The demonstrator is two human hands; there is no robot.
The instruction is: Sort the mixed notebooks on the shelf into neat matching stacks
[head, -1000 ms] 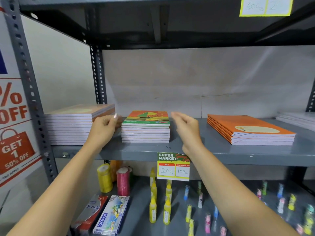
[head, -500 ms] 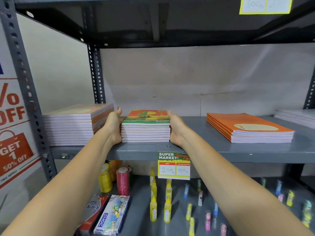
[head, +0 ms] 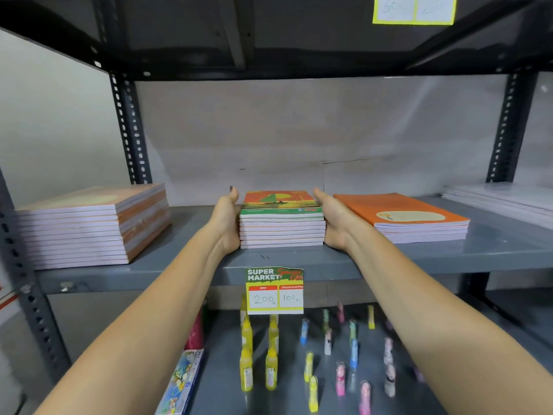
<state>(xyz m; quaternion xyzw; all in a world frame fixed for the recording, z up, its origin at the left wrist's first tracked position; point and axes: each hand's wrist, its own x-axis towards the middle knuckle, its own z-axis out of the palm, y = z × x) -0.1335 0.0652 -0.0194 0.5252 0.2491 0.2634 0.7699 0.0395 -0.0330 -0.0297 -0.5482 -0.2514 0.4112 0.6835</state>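
Now, L hand (head: 226, 223), R hand (head: 333, 220) flanking stack (head: 282, 232), cover faces up

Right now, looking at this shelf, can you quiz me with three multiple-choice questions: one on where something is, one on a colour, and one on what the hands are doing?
1. Where is the price tag?
A. Lying on the floor.
B. On the front edge of the shelf, below the middle pile.
C. Stuck on a window.

2. What colour is the top cover of the right pile?
A. Blue.
B. Black.
C. Orange.

3. What are the left hand and right hand doing?
A. Pressing the sides of the middle pile.
B. Hanging idle.
C. Waving.

Answers:
1 B, the tag hangs from the shelf edge under that pile.
2 C, its cover is plainly orange.
3 A, one palm lies against each side of the pile.
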